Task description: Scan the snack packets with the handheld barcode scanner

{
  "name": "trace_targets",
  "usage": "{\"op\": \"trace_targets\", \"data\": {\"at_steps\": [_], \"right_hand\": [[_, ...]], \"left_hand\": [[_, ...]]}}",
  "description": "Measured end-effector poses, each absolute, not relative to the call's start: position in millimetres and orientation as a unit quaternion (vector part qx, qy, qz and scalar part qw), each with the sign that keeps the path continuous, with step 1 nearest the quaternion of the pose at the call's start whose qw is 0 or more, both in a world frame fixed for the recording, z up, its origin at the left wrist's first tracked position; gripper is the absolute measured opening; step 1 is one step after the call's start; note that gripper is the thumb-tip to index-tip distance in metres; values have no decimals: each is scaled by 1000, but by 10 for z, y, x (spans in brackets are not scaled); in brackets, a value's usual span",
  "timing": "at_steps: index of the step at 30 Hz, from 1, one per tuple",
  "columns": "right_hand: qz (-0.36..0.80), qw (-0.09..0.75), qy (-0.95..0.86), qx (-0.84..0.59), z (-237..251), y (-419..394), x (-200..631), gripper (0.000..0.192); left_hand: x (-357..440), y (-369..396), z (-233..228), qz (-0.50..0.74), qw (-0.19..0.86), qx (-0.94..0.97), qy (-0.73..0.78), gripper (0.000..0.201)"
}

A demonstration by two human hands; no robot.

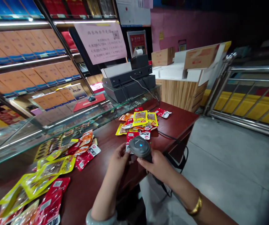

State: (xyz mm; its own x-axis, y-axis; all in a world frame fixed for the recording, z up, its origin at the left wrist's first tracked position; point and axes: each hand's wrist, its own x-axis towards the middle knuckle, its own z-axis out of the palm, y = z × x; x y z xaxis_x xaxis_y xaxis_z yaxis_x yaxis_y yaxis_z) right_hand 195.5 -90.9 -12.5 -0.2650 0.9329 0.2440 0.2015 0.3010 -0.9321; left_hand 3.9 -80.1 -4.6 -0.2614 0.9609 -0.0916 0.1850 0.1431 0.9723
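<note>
My right hand [158, 164] is wrapped round the handle of a dark grey barcode scanner [139, 146], whose top shows a small blue light. Close beside the scanner's head, my left hand [119, 157] pinches a small snack packet [127, 148] with red and white on it, mostly hidden by the scanner and fingers. Just beyond both hands lies a pile of yellow, red and orange snack packets [140, 118] on the dark red table [97, 184]. Further left, more packets [54, 167] are spread in a loose heap.
A glass counter [78, 117] runs along the table's far side, carrying a black cash-register unit [129, 81] and a mouse [91, 98] on a red mat. Boxed shelves [31, 72] rise at left. A metal railing [249, 93] stands at right; a cable [169, 136] trails over the table edge.
</note>
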Motion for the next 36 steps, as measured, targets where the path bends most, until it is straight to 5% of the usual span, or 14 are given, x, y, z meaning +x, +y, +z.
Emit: {"op": "trace_targets", "data": {"at_steps": [4,10,14,20,24,30,36], "right_hand": [[418,404,-685,-439,-89,-960,1960,30],[421,376,-702,-434,-126,-1028,1818,30],[430,383,-707,-410,-112,-1079,1679,34],[438,357,-721,-400,-89,-1166,1540,36],[439,345,-730,-395,-122,-1205,1506,37],[450,338,-730,-386,-126,-1269,1486,38],[436,351,-731,-390,-143,-1300,1551,34]], "left_hand": [[-238,-924,-38,342,179,592,707,45],[-825,-1053,13,116,-10,570,813,77],[-1039,-1112,13,26,-1,543,839,86],[-937,-1491,168,5,-5,623,783,61],[-905,-1662,306,32,2,585,810,41],[-925,-1506,293,33,-2,639,769,51],[-1003,-1485,183,149,76,578,799,22]]}}
